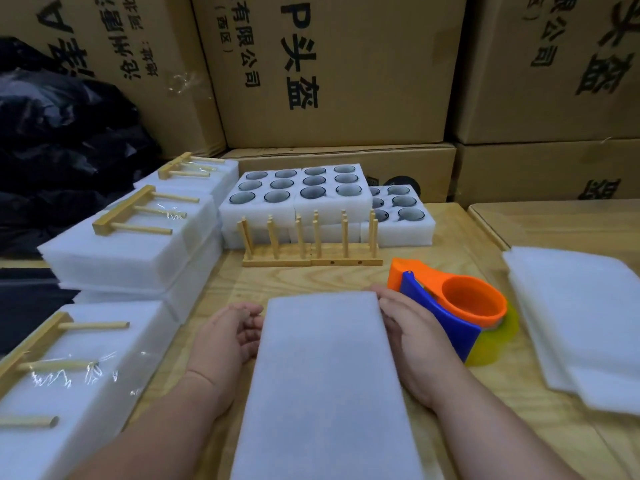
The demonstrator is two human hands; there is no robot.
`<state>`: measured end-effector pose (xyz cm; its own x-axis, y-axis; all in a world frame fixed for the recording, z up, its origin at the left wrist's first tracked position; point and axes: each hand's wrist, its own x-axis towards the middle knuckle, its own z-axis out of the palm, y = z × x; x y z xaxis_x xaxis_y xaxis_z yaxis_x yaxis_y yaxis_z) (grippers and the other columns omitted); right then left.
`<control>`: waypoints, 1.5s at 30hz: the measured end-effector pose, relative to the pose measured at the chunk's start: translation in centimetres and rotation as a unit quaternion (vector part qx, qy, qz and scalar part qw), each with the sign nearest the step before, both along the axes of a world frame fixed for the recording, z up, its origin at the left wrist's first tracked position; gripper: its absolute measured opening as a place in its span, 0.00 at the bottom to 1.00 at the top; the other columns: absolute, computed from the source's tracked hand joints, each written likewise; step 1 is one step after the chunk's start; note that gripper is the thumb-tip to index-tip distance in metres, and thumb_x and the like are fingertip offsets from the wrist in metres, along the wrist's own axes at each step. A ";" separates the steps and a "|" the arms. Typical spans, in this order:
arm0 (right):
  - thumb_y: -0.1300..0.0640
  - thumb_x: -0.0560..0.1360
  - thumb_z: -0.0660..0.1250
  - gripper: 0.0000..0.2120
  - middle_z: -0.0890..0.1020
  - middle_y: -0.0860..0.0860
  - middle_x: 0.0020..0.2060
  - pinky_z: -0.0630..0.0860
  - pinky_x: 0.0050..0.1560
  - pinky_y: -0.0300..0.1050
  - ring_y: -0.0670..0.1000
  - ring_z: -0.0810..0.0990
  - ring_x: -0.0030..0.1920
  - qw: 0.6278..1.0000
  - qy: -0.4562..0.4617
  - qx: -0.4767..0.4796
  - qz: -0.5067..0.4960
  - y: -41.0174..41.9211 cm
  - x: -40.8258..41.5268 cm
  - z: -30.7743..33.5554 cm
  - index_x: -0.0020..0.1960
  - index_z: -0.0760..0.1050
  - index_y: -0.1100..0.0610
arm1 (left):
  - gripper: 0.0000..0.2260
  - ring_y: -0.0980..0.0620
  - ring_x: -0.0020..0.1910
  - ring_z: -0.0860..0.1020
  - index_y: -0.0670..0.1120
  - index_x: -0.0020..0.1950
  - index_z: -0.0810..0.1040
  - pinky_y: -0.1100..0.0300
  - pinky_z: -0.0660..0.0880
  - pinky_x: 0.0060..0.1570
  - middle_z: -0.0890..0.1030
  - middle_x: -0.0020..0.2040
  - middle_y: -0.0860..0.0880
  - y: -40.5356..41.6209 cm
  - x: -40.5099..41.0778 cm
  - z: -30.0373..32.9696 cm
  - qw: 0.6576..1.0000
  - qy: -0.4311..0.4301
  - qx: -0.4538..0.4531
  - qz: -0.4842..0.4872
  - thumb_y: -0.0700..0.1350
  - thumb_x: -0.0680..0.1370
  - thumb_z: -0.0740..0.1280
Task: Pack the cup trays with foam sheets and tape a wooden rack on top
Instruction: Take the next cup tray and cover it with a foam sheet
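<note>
A foam-covered tray [329,375] is being steadied on the worktop [450,237], both hands' grip [228,336] [412,337] relaxed at its sides, apparently awaiting a wooden rack [311,244] from beyond, then taping.

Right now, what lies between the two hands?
In the head view, a white foam sheet lies between the left hand and right hand.

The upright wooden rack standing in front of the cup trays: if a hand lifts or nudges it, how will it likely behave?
The wooden rack looks rigid, so it should lift as one stiff piece. Its tall pegs rise from a narrow base, so a push near the peg tops may tip it. It seems light, and it stands on the smooth table, so a low nudge would probably slide it.
</note>
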<state>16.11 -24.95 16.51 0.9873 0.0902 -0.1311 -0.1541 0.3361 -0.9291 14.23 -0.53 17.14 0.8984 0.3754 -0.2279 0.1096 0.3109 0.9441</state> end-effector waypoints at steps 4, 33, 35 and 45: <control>0.53 0.78 0.65 0.15 0.87 0.51 0.56 0.78 0.65 0.56 0.51 0.85 0.58 1.000 0.007 0.018 -0.014 -0.1 0.7 -0.3 0.64 0.79 0.53 | 0.06 0.54 0.22 0.75 0.44 0.45 0.80 0.62 0.69 0.19 0.78 0.33 0.48 0.8 2.5 1.2 0.994 0.062 0.086 -0.007 0.43 0.80 0.66; 0.59 0.82 0.61 0.14 0.88 0.52 0.52 0.79 0.57 0.53 0.51 0.86 0.55 0.999 0.014 0.006 -0.046 0.5 0.6 -0.3 0.54 0.85 0.51 | 0.15 0.46 0.37 0.82 0.43 0.41 0.84 0.57 0.75 0.36 0.83 0.33 0.47 2.5 15.2 6.5 0.821 0.088 0.564 -0.001 0.53 0.78 0.71; 0.60 0.82 0.61 0.13 0.88 0.52 0.52 0.79 0.60 0.53 0.51 0.86 0.55 0.998 0.016 0.012 -0.057 0.6 0.5 -0.2 0.57 0.84 0.53 | 0.14 0.51 0.34 0.79 0.46 0.40 0.84 0.60 0.70 0.32 0.80 0.30 0.51 2.4 13.8 7.4 0.828 0.064 0.557 0.005 0.54 0.78 0.70; 0.57 0.83 0.61 0.13 0.88 0.50 0.51 0.77 0.67 0.55 0.49 0.86 0.55 0.998 0.021 0.022 -0.061 0.9 -0.2 1.2 0.63 0.80 0.55 | 0.06 0.63 0.30 0.79 0.52 0.51 0.83 0.68 0.74 0.30 0.86 0.41 0.56 -2.6 2.1 14.4 0.863 -0.125 0.475 -0.115 0.47 0.83 0.67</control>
<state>15.94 -24.03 17.74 0.9848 -0.0244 -0.1717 -0.1483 0.3951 -0.9066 16.30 -3.10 31.54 0.9506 0.0901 0.2971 -0.1799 -0.6201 0.7636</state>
